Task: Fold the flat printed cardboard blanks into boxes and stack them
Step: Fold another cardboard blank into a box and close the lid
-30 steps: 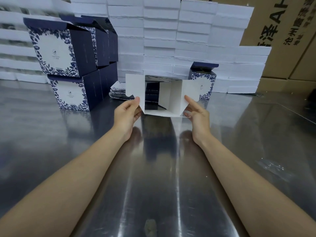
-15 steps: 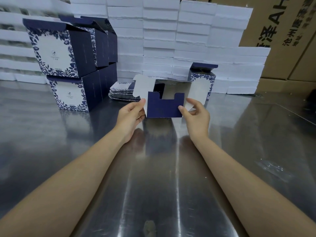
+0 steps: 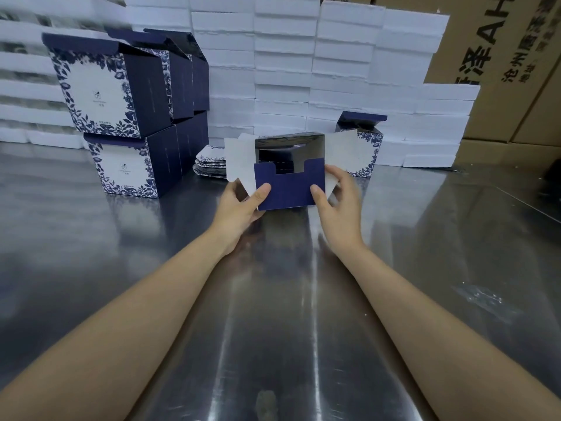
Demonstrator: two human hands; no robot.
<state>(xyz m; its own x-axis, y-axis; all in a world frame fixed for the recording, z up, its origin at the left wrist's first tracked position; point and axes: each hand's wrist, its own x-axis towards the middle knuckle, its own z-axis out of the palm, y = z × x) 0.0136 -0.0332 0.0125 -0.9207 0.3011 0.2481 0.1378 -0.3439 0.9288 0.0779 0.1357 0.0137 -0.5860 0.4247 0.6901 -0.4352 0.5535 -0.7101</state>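
Folded up since a second ago: notched navy flap of half-formed navy-and-white cardboard box, held above shiny steel desk. Pinched at both sides by left hand and right hand, thumbs on flap, probably to lock the bottom.

The bench is bare brushed steel, glossy enough to mirror what stands on it. At its back left stand the folded boxes, navy with a blue leaf print, in two tiers with the lower tier on the steel. Just right of them lies a low pile of flat blanks. Further right a single box stands upright, lid flap raised. White slabs are stacked in rows along the back. A scrap of clear film lies near the right side.
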